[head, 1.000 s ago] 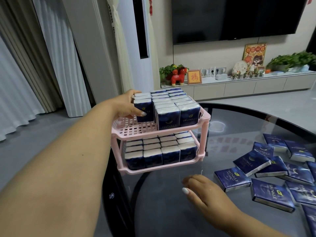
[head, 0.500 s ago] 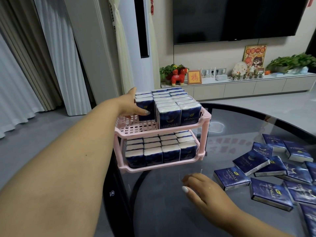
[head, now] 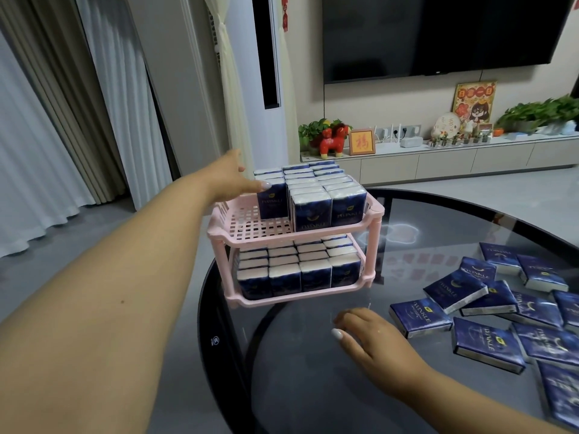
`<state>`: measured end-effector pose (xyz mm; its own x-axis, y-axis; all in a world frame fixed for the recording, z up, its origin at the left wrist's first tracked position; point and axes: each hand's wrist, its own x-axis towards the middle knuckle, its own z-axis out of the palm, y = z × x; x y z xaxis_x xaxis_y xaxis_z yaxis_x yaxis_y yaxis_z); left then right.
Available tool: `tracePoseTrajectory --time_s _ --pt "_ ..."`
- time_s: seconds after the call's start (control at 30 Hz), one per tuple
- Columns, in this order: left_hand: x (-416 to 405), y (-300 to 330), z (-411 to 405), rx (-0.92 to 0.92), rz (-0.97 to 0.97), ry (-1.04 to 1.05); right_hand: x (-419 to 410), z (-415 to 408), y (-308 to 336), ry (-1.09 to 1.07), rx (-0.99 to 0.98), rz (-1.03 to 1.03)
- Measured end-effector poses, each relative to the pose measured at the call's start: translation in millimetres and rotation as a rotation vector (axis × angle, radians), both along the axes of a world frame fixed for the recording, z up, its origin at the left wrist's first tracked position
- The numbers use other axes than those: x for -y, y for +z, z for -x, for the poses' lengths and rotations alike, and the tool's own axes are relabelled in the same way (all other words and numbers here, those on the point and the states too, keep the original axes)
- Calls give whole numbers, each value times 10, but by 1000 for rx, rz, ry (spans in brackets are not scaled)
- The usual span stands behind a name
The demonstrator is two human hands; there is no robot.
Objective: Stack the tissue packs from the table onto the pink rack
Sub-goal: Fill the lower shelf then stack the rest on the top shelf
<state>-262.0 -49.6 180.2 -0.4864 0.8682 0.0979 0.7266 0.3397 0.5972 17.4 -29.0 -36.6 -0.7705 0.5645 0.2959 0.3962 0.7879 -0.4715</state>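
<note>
The two-tier pink rack (head: 250, 228) stands on the left edge of the dark glass table (head: 300, 389). Its lower tier is packed with upright dark-blue tissue packs (head: 299, 274). More packs (head: 315, 208) fill the right and back of the upper tier. At the left end of that upper row stands one pack (head: 272, 203). My left hand (head: 230, 177) hovers just left of it with fingers spread, the thumb tip at its top edge. My right hand (head: 366, 338) lies palm down on the glass in front of the rack, holding nothing. Several loose packs (head: 487, 346) lie flat at the right.
The front-left part of the rack's upper tier (head: 242, 225) shows bare grid. The table's round edge runs close under the rack. Behind are a TV cabinet (head: 438, 158) with ornaments, a wall TV (head: 438, 32), a standing air conditioner (head: 250, 73) and curtains (head: 47, 120).
My left hand has loosened from the leftmost upper pack: the thumb slid from its front face up to its top edge and the fingers spread. My right hand stayed on the glass.
</note>
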Motion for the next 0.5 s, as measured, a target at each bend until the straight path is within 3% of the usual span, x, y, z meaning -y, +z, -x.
tracePoseTrajectory --time_s 0.27,0.4,0.5 --pt "474 82 -703 -53 -406 40 73 -11 55 0 11 -9" --pt "726 -146 -1229 -57 -589 8 119 -112 114 -41 -136 -76" --pt "816 -470 -1539 -1 -575 -29 36 -325 215 -174 -276 -84"
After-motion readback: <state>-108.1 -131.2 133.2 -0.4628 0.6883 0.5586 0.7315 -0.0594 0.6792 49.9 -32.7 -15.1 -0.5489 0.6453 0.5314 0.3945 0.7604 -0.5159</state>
